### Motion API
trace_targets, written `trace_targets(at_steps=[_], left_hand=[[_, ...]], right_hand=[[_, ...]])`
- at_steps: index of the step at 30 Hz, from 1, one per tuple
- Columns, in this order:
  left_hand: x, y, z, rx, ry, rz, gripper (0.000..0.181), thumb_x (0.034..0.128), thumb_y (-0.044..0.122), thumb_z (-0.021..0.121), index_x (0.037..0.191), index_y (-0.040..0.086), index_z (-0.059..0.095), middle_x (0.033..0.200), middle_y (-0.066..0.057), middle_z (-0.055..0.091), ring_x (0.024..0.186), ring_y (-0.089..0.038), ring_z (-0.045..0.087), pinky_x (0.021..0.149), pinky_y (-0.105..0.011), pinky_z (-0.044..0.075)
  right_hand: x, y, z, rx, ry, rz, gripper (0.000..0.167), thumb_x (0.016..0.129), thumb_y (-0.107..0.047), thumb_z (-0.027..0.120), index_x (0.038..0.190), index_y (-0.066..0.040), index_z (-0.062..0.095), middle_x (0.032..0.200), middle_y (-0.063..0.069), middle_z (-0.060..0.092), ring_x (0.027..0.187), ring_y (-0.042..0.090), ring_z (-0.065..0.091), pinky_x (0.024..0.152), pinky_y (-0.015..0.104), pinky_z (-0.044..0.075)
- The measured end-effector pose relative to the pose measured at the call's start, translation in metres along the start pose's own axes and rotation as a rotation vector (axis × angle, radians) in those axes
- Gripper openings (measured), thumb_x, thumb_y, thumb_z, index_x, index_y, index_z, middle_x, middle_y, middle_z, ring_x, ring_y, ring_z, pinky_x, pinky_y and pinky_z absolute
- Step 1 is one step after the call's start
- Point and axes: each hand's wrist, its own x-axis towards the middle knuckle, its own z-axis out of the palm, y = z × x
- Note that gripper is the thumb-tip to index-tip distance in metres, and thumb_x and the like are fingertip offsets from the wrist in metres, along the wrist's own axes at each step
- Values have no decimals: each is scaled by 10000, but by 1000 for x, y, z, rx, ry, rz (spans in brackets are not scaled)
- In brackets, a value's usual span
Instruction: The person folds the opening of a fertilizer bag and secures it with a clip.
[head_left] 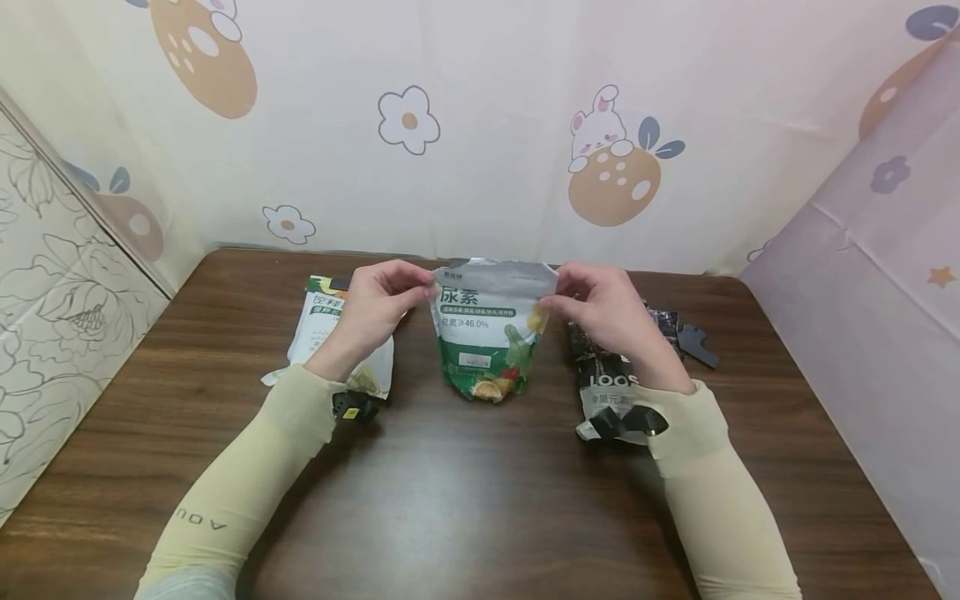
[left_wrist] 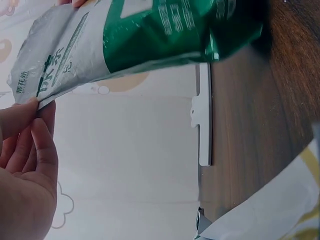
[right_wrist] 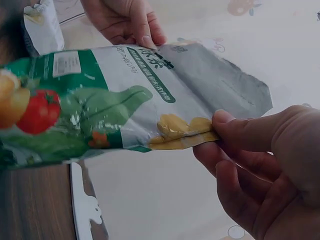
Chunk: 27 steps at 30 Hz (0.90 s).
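Note:
In the head view a green, white and silver fertilizer bag (head_left: 483, 333) with vegetable and fruit pictures stands upright between both hands. Its silver top edge looks flat and ragged. My left hand (head_left: 375, 304) pinches the upper left edge between thumb and fingers. At the opposite upper edge, my right hand (head_left: 611, 308) pinches the bag the same way. The right wrist view shows the right thumb lying on the front of the bag (right_wrist: 125, 95), fingers behind. Whether the bag's bottom touches the table cannot be told.
A white and green bag (head_left: 375, 367) lies left on the brown wooden table (head_left: 450, 500), partly behind the left arm. At right lies a black and grey bag (head_left: 607, 383), beside a dark notched flat piece (head_left: 697, 346). A pale notched strip (left_wrist: 204, 120) lies near the patterned curtain.

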Motion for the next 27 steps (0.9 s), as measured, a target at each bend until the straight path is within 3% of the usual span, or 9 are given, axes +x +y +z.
trace_targets(at_steps=[6,11,19,27], left_hand=[[0,1,0,-33,-5,52,128,874,38,763,988,21,707,973,-54,740,904,-315,664,713,-266,497],[2,-1,-2,-48,-37,60,202,873,39,765,1030,14,641,990,-52,740,892,-298,662,721,-268,499],[2,-2,-8,-47,-152,69,205,904,-4,712,1099,58,695,1098,-52,724,1008,-223,678,843,-315,526],[3,-1,-14,-18,-235,76,221,931,4,672,1142,62,700,1157,-56,704,1067,-220,638,874,-331,504]], right_hand=[[1,1,-2,-14,5,-32,106,864,-99,789,829,-97,689,775,16,695,648,214,605,577,238,433],[0,0,-5,-6,-70,-3,49,896,-63,744,928,-85,715,842,34,688,747,189,606,649,265,474],[0,-1,-8,6,-153,28,160,920,20,669,1015,-95,727,969,43,694,890,179,604,793,375,491],[0,1,-10,4,-169,28,204,917,50,648,1032,-99,729,995,37,689,915,187,612,802,377,505]])
